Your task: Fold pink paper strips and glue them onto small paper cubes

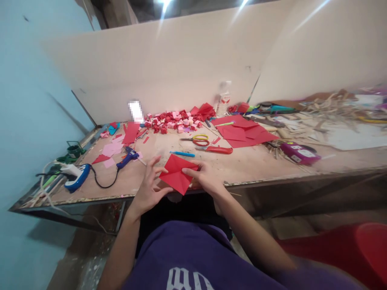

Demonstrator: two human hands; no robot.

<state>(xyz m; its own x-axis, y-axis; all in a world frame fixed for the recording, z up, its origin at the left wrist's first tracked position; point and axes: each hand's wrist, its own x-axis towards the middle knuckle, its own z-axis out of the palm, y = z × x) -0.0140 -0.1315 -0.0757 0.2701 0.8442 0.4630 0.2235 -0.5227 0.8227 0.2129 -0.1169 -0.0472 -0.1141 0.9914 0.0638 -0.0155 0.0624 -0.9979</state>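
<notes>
A square sheet of red paper (pixel 177 171), turned corner-up and showing crease lines, is held over the table's front edge. My right hand (pixel 203 177) pinches its right side, thumb on top and the other fingers partly hidden behind. At the left corner, my left hand (pixel 152 181) has its fingers spread, with fingertips and thumb at or touching the paper's edge. Just beyond the sheet lies a blue pen-like tool (pixel 183 154). Behind that are scissors (pixel 200 139) with yellow and red handles and a red-handled cutter (pixel 219 150).
Small folded red and pink paper pieces (pixel 172 121) are heaped at the back, by a plastic bottle (pixel 223 100). Red sheets (pixel 242 133) lie right of centre. Leftward are a blue glue gun (pixel 128 157) and a power strip (pixel 77 177). A purple box (pixel 299 153) sits right.
</notes>
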